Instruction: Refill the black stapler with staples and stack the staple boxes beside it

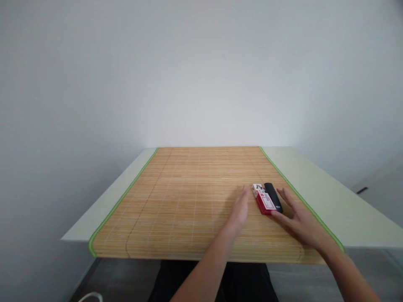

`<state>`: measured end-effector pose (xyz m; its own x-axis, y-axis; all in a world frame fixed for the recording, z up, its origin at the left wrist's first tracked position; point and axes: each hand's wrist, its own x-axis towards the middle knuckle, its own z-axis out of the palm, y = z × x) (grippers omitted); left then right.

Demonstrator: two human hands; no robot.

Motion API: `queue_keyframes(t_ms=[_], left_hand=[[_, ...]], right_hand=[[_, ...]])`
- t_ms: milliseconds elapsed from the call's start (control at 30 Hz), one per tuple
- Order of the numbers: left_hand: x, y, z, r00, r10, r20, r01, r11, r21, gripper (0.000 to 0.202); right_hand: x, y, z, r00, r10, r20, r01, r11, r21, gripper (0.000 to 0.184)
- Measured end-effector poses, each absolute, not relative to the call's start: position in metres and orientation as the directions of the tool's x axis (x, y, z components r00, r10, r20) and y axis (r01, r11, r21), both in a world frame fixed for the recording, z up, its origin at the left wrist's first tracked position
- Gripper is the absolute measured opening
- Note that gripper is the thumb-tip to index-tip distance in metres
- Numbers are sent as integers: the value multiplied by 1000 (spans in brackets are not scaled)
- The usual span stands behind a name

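Observation:
A small red and white box point(264, 199) lies on the right part of the bamboo mat point(176, 201). Close against its right side is a long black object point(273, 197) with a rounded top, perhaps a stapler. My left hand point(241, 207) is held edge-on just left of the box, fingers stretched out and holding nothing. On the other side, my right hand point(296, 218) is open, its fingers spread beside the black object. The right thumb reaches the near end of the box; whether it presses on it I cannot tell.
The green-edged mat covers the middle of a white table point(317, 188), whose bare strips show on both sides. A pale wall point(201, 75) stands behind the table. My dark-clad legs point(245, 279) are below the front edge, and a white loop point(91, 296) shows at lower left.

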<state>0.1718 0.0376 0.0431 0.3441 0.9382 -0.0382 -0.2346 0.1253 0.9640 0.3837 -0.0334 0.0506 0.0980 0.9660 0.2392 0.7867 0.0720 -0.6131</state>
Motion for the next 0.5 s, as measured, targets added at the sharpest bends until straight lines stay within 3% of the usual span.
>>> queue_keyframes(t_ms=[133,267,367,500], left_hand=[[84,24,47,411,903,124,139,-196,971,54],[13,21,43,404,883,238,649,-460,605,49],[-10,26,36,438,864,248,769,-503,394,49],[-13,31,31,446,857,256,801,-510,312,50]], right_hand=[[315,-49,70,204,856,476,775,156,-613,57],[227,-35,58,-131,909,396,758,349,-551,61],[190,-14,36,-240,920,311,788,371,-491,63],[181,2,17,-222,936,275,846,324,-422,57]])
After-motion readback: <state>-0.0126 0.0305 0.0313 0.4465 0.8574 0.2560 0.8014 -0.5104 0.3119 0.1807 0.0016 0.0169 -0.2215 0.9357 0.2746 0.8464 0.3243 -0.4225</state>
